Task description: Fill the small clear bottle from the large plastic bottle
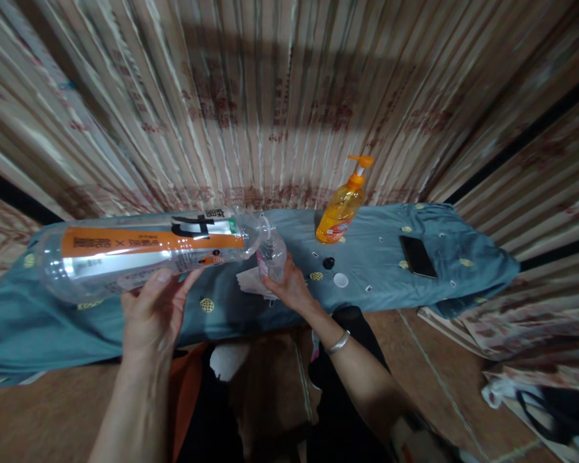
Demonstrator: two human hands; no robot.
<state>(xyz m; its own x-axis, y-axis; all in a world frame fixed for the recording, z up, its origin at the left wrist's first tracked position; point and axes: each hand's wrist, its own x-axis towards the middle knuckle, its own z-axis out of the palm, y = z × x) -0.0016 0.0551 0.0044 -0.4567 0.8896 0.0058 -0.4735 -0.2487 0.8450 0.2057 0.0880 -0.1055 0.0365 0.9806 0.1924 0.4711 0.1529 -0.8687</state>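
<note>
My left hand (157, 302) is closed under a large clear plastic bottle (145, 247) with an orange and silver label, tilted on its side with its neck to the right. Its mouth meets the top of a small clear bottle (273, 254), which my right hand (289, 286) grips around the side. Whether any liquid is passing between them, I cannot make out. A crumpled white tissue (251, 281) lies just left of the small bottle. To the right, a black cap (329, 262) and a white cap (340, 280) rest on the teal cloth (381, 257).
Behind the caps stands an orange pump bottle (338, 215) holding yellow-orange liquid. A black phone (417, 256) lies at the cloth's right side. Patterned curtains (280, 109) hang close behind and on both sides. Bags (550, 408) sit on the floor at lower right.
</note>
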